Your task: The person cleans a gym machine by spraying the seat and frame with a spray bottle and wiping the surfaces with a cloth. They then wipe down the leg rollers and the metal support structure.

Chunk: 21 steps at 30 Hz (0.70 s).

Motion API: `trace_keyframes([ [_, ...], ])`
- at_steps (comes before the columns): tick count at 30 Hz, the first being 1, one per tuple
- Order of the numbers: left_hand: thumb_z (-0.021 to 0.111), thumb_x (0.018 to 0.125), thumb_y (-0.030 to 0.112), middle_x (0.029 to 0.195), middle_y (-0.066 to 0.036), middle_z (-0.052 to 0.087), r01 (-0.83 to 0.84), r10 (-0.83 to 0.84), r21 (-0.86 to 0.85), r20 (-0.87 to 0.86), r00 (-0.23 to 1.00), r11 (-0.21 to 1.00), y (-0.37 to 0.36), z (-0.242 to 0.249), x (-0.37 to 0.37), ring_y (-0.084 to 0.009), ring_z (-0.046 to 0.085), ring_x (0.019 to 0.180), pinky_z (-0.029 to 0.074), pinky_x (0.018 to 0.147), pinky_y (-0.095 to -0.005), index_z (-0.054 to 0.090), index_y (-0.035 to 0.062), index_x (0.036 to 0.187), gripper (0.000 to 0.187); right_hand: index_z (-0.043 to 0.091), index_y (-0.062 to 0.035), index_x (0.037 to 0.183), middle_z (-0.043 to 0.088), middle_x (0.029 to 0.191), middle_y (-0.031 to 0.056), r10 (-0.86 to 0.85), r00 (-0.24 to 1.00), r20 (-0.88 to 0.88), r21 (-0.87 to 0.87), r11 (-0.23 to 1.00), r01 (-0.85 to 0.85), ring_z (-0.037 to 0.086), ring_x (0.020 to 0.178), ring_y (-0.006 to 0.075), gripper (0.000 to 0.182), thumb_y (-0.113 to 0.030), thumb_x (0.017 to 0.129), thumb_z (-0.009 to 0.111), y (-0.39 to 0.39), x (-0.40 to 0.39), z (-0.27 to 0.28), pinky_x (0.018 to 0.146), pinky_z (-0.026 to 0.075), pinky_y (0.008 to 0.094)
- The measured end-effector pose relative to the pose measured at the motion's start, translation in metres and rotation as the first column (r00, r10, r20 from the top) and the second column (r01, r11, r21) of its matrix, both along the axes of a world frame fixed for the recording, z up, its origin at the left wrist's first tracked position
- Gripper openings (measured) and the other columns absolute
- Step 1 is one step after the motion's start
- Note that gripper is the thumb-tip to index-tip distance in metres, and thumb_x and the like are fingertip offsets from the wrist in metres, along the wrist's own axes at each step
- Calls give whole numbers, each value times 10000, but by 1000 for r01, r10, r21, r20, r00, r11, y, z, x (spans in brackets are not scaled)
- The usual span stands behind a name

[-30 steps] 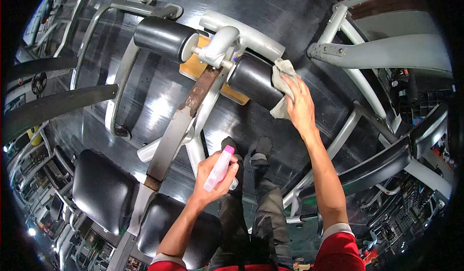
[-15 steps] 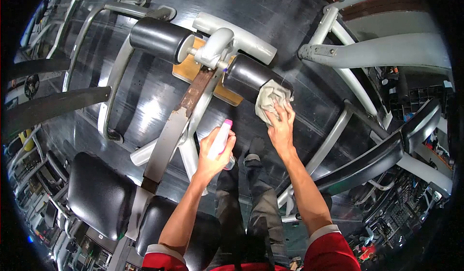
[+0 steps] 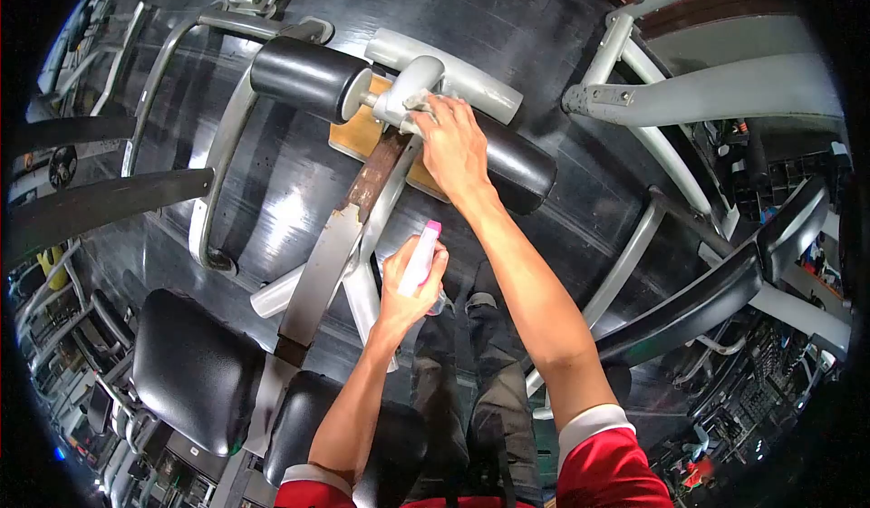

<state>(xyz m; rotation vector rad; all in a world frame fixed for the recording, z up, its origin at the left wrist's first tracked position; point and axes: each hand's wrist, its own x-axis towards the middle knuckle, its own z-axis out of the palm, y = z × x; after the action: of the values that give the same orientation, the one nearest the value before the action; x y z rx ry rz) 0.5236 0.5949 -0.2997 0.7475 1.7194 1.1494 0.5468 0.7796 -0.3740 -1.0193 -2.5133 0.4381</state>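
Note:
My left hand [image 3: 403, 299] is closed around a spray bottle [image 3: 420, 260] with a white head and pink nozzle, held above the floor in front of my legs. Forward of it, my right hand [image 3: 456, 153] presses a pale cloth [image 3: 416, 103], mostly hidden under the fingers, against the grey metal bracket between two foam rollers. The black right roller [image 3: 518, 165] is partly covered by that hand. On the bracket's other side sits the black left roller [image 3: 306, 77]. A worn, scraped metal beam [image 3: 319, 268] runs from the bracket back toward the seat.
Black padded seats [image 3: 195, 372] lie at lower left. A padded bench [image 3: 684, 304] and a thick grey machine frame [image 3: 725, 94] stand on the right. Curved metal legs [image 3: 222, 159] rise at left from the dark floor [image 3: 281, 213]. A wooden board [image 3: 358, 134] shows beneath the rollers.
My right hand has moved the cloth leftward and up, from the outer end of the right roller to the bracket at its inner end. My left hand stays nearly still with the spray bottle.

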Motion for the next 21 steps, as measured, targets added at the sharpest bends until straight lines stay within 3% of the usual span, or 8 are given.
trace_keyframes([
  [4,640,868,32,652,-53,576,-10,11,59,-31,999,998,0,-3,1,-99,559,503,432,468,-263,600,10,860,46,675,-139,1078,565,1287,96,-18,1000,5,-92,996,18,475,1258,282,379,-10,742,556,-15,62,11,996,470,378],
  [7,638,869,28,654,-51,581,-47,45,74,27,999,996,-1,-5,3,-95,558,497,434,467,-260,599,10,857,45,681,-123,1082,549,1314,121,-100,995,28,-59,993,102,489,1259,296,467,72,684,535,-19,137,7,1042,433,376],
  [8,638,869,28,654,-51,581,-49,47,77,29,998,996,-1,-3,3,-95,558,497,434,467,-260,599,10,857,45,675,-112,1116,544,1321,132,-159,986,55,-115,980,165,486,1262,305,523,100,658,538,-23,154,19,1051,421,381],
  [11,617,896,44,674,-52,589,-36,35,4,88,995,999,1,0,2,-103,582,512,471,486,-251,593,-11,915,63,623,-110,1198,552,1294,159,-348,937,30,-355,873,335,504,1231,331,515,114,742,540,-22,180,17,1044,412,400],
  [15,629,890,49,670,-41,587,-100,99,6,143,985,995,2,-2,5,-93,567,499,462,472,-247,595,-3,907,65,615,-121,1201,605,1184,163,-319,948,14,-208,926,315,538,1153,354,434,21,791,624,-3,139,21,994,428,425],
  [18,643,880,48,651,-26,583,-115,115,-13,141,983,993,1,-2,6,-81,555,483,452,461,-239,601,9,896,59,629,-137,1184,611,1189,151,-260,959,-109,-284,933,221,543,1153,344,400,-33,797,645,12,72,10,998,435,413],
  [21,640,883,50,656,-28,589,-140,143,-32,170,975,990,2,-2,6,-82,559,483,453,459,-236,602,9,903,59,650,-172,1158,609,1178,141,-238,961,-142,-226,953,203,541,1141,327,354,-50,826,629,18,19,-1,973,448,401],
])
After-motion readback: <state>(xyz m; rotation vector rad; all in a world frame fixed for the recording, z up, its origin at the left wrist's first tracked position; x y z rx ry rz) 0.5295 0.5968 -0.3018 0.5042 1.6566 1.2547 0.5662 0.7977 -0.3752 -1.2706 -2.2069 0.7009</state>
